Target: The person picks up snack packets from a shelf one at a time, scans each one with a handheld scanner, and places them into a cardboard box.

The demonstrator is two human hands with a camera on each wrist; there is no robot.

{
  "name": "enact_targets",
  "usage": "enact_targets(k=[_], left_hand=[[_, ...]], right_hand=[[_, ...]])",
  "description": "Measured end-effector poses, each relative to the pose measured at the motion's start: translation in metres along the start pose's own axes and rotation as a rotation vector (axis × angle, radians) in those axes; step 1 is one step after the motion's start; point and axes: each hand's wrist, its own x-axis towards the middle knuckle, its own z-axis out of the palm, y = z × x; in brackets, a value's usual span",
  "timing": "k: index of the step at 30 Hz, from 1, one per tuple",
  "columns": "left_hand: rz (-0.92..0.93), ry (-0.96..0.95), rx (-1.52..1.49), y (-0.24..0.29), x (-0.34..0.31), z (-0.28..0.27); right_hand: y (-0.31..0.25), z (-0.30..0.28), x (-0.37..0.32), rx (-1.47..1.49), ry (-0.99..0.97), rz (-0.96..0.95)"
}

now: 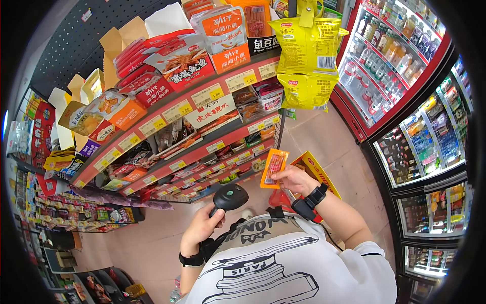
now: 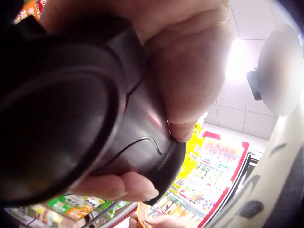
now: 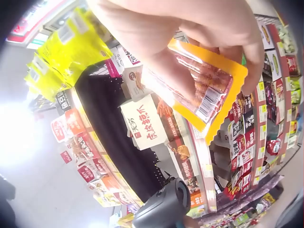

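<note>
My left hand (image 1: 201,228) grips the handle of a black handheld barcode scanner (image 1: 231,197). Its rounded head is tilted up in the head view, and its dark body (image 2: 61,118) fills much of the left wrist view. Between thumb and fingers, my right hand (image 1: 297,180) pinches an orange snack packet (image 1: 275,168) with a clear window. Reddish-brown strips and a white barcode label show on the packet (image 3: 209,90) in the right wrist view. The scanner is to the left of the packet and slightly lower in the head view, apart from it.
A tiered shelf (image 1: 202,104) of packaged snacks with price tags stands ahead. Yellow snack bags (image 1: 309,48) hang at its end. Lit drink fridges (image 1: 390,55) line the right side. Below my right hand are a yellow-and-red box (image 1: 324,177) and something red (image 1: 281,200).
</note>
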Motion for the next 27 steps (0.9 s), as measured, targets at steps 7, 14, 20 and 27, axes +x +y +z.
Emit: enact_targets(k=[7, 14, 20, 27], left_hand=[[-0.005, 0.008, -0.004, -0.003, -0.002, 0.0], [-0.009, 0.012, -0.008, -0.002, -0.002, 0.002], [-0.001, 0.012, -0.012, -0.002, -0.003, 0.002], [0.012, 0.007, 0.021, -0.003, -0.005, -0.001]], right_hand=[[0.002, 0.002, 0.004, -0.046, 0.176, -0.118], [0.004, 0.02, 0.001, -0.21, 0.239, -0.05], [0.009, 0.023, 0.007, -0.216, 0.204, -0.114], [0.007, 0.031, 0.008, -0.141, 0.174, -0.08]])
